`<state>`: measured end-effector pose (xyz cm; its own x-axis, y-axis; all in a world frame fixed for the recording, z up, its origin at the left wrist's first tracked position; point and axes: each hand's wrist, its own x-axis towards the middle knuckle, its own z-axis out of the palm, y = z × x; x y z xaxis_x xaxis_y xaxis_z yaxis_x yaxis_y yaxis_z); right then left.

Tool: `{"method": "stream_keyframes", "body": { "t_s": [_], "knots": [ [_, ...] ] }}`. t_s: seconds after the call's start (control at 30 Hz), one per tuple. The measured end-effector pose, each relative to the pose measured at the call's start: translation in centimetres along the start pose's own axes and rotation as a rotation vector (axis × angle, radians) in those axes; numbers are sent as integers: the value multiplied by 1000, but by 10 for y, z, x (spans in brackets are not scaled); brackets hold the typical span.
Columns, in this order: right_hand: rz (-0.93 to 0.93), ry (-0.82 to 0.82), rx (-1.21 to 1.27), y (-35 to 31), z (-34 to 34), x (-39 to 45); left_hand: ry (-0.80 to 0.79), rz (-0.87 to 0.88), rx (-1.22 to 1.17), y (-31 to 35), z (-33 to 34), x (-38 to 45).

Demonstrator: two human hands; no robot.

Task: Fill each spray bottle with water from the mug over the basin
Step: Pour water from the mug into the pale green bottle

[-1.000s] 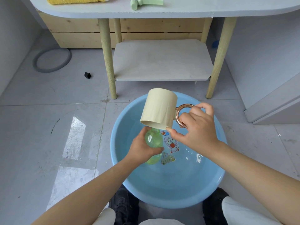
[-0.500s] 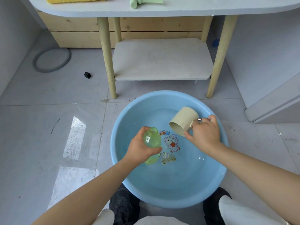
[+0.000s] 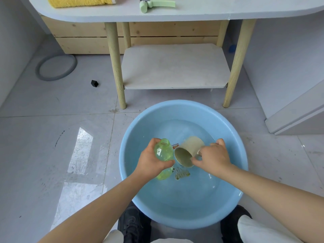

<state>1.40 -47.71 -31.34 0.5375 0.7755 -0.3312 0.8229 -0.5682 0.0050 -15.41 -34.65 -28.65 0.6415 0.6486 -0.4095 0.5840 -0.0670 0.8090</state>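
The tiled floor [image 3: 43, 155] carries the blue basin [image 3: 184, 213], a grey ring [image 3: 56, 67], a black cube [image 3: 94, 83] and the table [image 3: 192, 13], which holds a yellow towel [image 3: 78, 1] and green sprayer [image 3: 156, 4].

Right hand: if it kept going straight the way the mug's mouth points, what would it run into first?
Probably the green bottle held in the left hand. The right hand holds the mug with its mouth facing left and toward the camera, close beside the bottle. Depth is unclear; it could pass just in front.
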Motion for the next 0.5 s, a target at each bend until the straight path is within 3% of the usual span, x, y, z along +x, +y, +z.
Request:
{"method": "stream_keyframes", "body": {
  "t_s": [0.27, 0.5],
  "knots": [
    [321, -77, 528, 3, -30, 0, 17, -8, -27, 2, 1, -1],
    [303, 146, 838, -3, -49, -8, -5, 7, -9, 3, 4, -1]
  ]
}}
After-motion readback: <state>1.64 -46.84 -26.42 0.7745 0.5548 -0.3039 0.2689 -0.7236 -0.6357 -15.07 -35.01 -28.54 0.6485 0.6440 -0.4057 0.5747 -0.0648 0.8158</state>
